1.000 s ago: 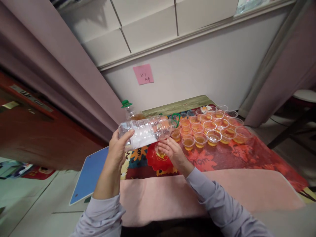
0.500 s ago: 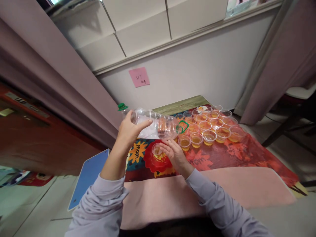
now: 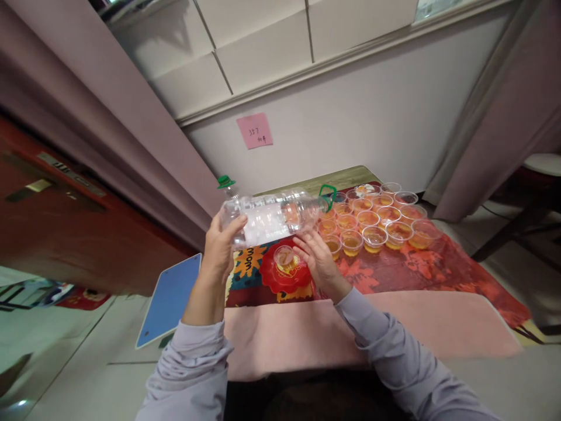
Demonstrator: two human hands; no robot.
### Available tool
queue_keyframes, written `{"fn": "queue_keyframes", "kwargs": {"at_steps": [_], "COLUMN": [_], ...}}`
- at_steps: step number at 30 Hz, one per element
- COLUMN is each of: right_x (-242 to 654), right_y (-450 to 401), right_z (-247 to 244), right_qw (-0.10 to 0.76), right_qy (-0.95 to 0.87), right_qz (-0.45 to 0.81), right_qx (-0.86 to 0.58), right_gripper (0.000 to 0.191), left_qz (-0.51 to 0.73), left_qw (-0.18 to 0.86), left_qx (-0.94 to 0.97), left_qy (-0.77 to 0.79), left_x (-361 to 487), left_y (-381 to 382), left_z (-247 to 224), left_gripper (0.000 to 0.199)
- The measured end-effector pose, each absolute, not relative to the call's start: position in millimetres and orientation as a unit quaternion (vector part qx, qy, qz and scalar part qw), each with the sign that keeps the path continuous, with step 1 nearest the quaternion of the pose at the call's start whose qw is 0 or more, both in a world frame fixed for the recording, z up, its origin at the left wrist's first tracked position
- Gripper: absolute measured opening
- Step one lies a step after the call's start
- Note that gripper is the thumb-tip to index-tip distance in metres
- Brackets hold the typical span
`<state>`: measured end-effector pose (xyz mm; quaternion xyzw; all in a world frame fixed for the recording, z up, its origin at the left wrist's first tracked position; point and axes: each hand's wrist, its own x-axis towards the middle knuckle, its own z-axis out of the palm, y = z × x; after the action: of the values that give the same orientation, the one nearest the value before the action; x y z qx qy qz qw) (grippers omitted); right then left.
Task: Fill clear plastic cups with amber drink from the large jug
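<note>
A large clear plastic bottle (image 3: 267, 219) lies nearly level in the air above the table. It has a green handle (image 3: 328, 197) at its right end and a green cap (image 3: 225, 182) sticking up at its left end. My left hand (image 3: 222, 242) grips the bottle's left end, thumb across the near side. Under the right end is my right hand (image 3: 319, 260), its fingers stretched out; whether they touch the bottle I cannot tell. Below, a clear cup (image 3: 284, 255) stands on a scalloped red plate (image 3: 274, 282).
Several clear cups of amber liquid (image 3: 374, 237) stand in rows on the table's right. A pink cloth (image 3: 394, 327) lies along the near edge. A blue board (image 3: 169, 301) is at the left, beside a curtain (image 3: 144, 134). Behind the table is a wall with a pink note (image 3: 255, 131).
The bottle has turned, with its green-handled end now higher. My left hand has shifted toward the bottle's left end, and the view has swung slightly left.
</note>
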<state>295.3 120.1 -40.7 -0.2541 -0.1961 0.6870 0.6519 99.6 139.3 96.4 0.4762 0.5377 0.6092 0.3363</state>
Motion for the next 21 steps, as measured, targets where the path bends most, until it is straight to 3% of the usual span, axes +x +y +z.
{"fn": "queue_keyframes", "kwargs": {"at_steps": [4, 9, 14, 16, 21], "right_x": [290.7, 258.0, 231.6, 223.7, 197.0], "right_y": [119.5, 117.8, 107.1, 105.8, 110.5], "right_z": [-35.1, -25.9, -16.1, -16.6, -23.0], "right_qw": [0.623, 0.535, 0.507, 0.489, 0.464], "right_qy": [-0.310, -0.462, -0.570, -0.614, -0.649], "right_qz": [0.664, 0.655, 0.561, 0.527, 0.468], "right_qx": [-0.272, -0.267, -0.321, -0.327, -0.381], "right_gripper": [0.089, 0.120, 0.100, 0.091, 0.075], "left_qz": [0.634, 0.620, 0.624, 0.628, 0.669], "left_qw": [0.508, 0.669, 0.692, 0.677, 0.500], "left_qx": [0.282, 0.179, 0.171, 0.200, 0.318], "left_qy": [0.511, 0.370, 0.322, 0.328, 0.449], "left_x": [71.5, 62.7, 55.2, 45.0, 8.5], "left_y": [96.9, 57.5, 39.6, 36.8, 34.5], "left_z": [52.3, -2.3, -24.1, -27.0, -38.0], "left_gripper": [0.054, 0.066, 0.058, 0.065, 0.078]}}
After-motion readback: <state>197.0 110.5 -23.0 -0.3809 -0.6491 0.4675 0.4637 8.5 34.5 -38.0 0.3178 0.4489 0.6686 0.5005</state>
